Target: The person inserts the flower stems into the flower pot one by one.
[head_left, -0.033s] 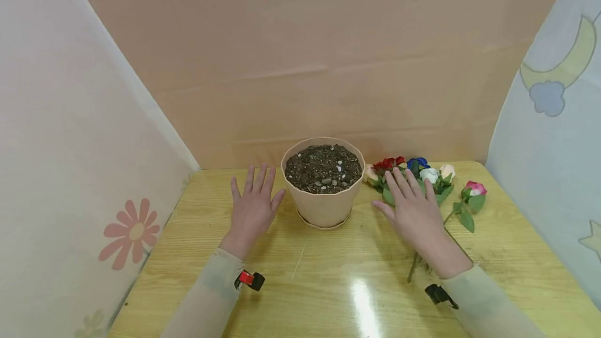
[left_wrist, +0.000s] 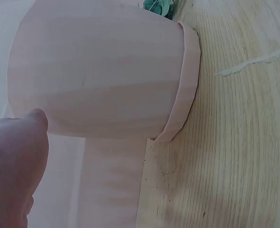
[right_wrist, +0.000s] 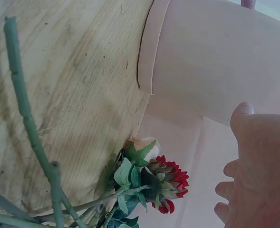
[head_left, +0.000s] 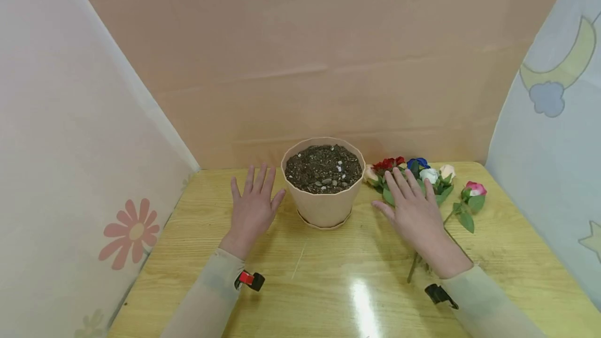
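Observation:
A pale pink flowerpot (head_left: 324,207) filled with dark soil (head_left: 312,166) stands on its saucer near the back of the table. My left hand (head_left: 253,207), fingers spread and holding nothing, is just left of the pot. On the other side my right hand (head_left: 415,218) is likewise spread, overlapping a bunch of flowers in the head view. Among them are a red flower (head_left: 388,163), a blue flower (head_left: 418,163) and a white rose (head_left: 429,174). The right wrist view shows green stems (right_wrist: 28,118) lying below that hand, which partly hides them in the head view.
A pink-and-white rose (head_left: 475,189) lies slightly apart at the right on the wooden table (head_left: 310,291). Behind stands a pinkish-tan backdrop (head_left: 305,67), with a pale patterned side panel (head_left: 70,145) at left and another panel (head_left: 559,171) at right.

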A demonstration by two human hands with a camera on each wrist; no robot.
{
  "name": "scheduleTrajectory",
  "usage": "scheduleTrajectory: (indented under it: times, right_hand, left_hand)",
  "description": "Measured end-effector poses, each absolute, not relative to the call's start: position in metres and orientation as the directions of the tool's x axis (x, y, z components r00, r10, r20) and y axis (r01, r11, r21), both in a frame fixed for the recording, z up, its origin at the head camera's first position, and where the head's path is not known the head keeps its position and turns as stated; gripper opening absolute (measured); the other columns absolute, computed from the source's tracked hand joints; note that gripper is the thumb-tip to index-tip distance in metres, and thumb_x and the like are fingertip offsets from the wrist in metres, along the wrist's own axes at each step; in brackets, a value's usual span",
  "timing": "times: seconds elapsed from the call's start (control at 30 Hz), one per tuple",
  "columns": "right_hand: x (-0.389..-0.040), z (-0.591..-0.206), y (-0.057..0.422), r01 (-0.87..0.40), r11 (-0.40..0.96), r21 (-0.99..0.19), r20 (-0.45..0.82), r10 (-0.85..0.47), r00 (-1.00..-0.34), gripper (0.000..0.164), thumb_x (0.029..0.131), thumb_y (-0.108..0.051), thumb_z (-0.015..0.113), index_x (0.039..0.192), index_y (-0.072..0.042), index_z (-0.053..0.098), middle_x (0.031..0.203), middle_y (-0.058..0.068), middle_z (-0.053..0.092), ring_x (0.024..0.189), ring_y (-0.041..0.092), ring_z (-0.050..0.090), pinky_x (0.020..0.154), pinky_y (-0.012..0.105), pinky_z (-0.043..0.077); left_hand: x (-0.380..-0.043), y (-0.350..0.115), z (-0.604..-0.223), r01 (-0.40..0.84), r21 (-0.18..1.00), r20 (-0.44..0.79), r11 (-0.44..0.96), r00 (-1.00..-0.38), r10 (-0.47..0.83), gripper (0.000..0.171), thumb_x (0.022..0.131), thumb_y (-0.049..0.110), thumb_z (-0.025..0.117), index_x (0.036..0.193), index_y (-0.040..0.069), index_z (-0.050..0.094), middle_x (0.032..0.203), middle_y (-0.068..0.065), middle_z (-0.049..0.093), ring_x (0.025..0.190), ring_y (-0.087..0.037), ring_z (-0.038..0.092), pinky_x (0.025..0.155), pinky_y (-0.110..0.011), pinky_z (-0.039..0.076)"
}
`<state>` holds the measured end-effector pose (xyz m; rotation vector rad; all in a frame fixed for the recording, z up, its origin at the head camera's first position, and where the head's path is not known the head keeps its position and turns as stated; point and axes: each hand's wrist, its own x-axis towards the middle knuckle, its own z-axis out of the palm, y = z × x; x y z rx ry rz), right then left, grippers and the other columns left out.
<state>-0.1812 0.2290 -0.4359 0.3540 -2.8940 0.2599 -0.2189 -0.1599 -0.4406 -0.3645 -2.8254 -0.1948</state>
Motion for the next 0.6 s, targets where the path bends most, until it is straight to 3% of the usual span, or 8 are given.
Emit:
scheduleTrajectory:
  times: [0.33,0.6]
  right_hand:
    - [-0.1829,-0.4335,0.2290,-0.248,0.958,-0.142,0.237,-0.210,-0.949,0.089,0.114,-0.067,0.041,0.179,-0.012,0.013,0.184,0.016,0.008,0.168,0.042,0.003,0.130,0.069,-0.006]
    - [-0.1819,-0.4325,0.2342,-0.249,0.957,-0.147,0.262,-0.205,-0.943,0.090,0.114,-0.062,0.050,0.178,-0.010,0.015,0.183,0.018,0.011,0.168,0.042,0.005,0.130,0.070,-0.002]
  left_hand:
    - [-0.2149,-0.1595,-0.4360,0.269,0.121,0.292,0.956,-0.930,0.225,0.072,0.118,0.056,0.038,0.178,0.018,0.025,0.183,-0.008,0.019,0.170,-0.033,0.002,0.127,-0.077,0.002]
    - [-0.2177,-0.1553,-0.4352,0.278,0.253,0.289,0.926,-0.936,0.202,0.072,0.119,0.056,0.035,0.178,0.017,0.024,0.183,-0.008,0.018,0.170,-0.033,0.002,0.127,-0.076,-0.001]
